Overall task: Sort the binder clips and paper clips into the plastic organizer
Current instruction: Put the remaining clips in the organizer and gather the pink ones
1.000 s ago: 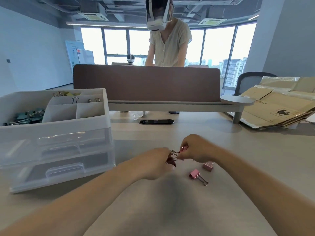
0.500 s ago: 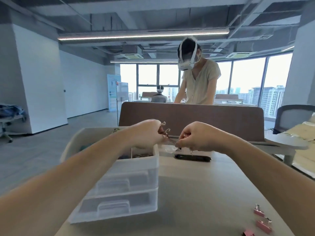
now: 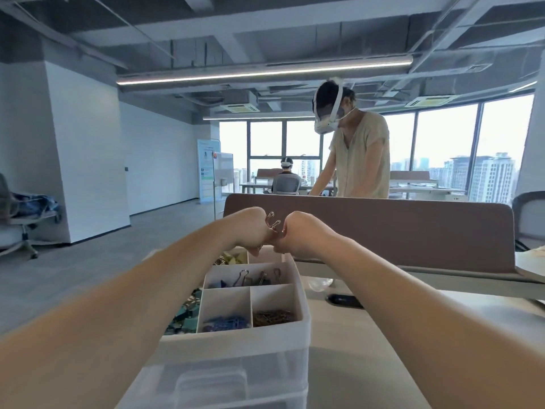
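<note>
My left hand (image 3: 249, 231) and my right hand (image 3: 298, 236) are side by side over the far end of the white plastic organizer (image 3: 300, 305). The left hand grips binder clips (image 3: 272, 222) whose wire handles stick up between the hands. What the right hand's curled fingers hold is hidden. The organizer's top tray has compartments: blue paper clips (image 3: 225, 323), bronze paper clips (image 3: 274, 315), dark binder clips (image 3: 259, 278), green binder clips (image 3: 184, 315) on the left and yellowish clips (image 3: 233, 258) at the back.
The organizer has clear drawers (image 3: 212, 385) below and stands on a pale desk (image 3: 368, 364). A brown divider panel (image 3: 398, 231) runs behind it, with a black cable slot (image 3: 343, 299) in the desk. A person in a headset (image 3: 356, 154) stands beyond the panel.
Both hands lifted from the desk, where pink binder clips lay, and moved left and forward over the organizer's far compartments. The view has swung up and left.
</note>
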A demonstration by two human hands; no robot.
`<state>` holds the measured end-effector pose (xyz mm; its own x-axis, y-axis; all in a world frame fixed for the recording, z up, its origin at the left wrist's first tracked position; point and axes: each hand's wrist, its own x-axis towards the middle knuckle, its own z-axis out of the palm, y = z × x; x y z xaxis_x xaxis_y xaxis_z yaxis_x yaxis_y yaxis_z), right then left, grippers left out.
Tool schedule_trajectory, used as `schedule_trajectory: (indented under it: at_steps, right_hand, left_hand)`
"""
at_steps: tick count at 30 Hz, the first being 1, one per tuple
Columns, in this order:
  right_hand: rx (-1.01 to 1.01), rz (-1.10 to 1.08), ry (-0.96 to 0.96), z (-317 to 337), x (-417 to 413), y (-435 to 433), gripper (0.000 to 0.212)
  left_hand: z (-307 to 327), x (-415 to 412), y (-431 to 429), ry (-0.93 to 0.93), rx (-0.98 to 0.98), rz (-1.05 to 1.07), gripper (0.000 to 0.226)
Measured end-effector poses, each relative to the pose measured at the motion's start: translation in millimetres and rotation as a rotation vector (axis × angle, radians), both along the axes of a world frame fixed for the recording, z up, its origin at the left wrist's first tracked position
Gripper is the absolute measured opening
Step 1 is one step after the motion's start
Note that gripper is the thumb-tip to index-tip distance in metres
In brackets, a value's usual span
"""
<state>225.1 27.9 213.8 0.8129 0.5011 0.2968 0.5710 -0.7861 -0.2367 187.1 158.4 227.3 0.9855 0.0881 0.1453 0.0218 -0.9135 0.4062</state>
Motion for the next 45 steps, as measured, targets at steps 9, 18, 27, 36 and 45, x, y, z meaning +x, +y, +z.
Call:
schedule_trajectory:
  at_steps: [9, 18, 27, 36, 45]
  right_hand:
    - [-0.180, 0.067, 0.027, -2.1, 9.9, 15.0, 0.037]
    - [-0.114, 0.108, 0.036, 2.5, 21.1, 15.4, 0.010]
    - [-0.071, 0.119, 0.091, 2.0, 25.2, 21.1, 0.010]
    - [-0.171, 0.106, 0.052, 2.8, 15.5, 29.2, 0.014]
    - [-0.076, 0.127, -0.031, 2.2, 14.7, 14.5, 0.027]
  left_hand:
    - [-10.5, 18.7, 12.6, 0.050, 0.008, -0.059, 0.012]
    - [-18.7, 28.7, 18.5, -0.004, 0.196, -0.054, 0.010]
    - [-17.5, 16.6, 26.1, -0.115, 0.237, -0.075, 0.021]
    - [-21.3, 12.6, 28.6, -0.157, 0.223, -0.032, 0.020]
    - [-23.7, 4.8, 22.6, -0.222, 0.148, -0.023, 0.027]
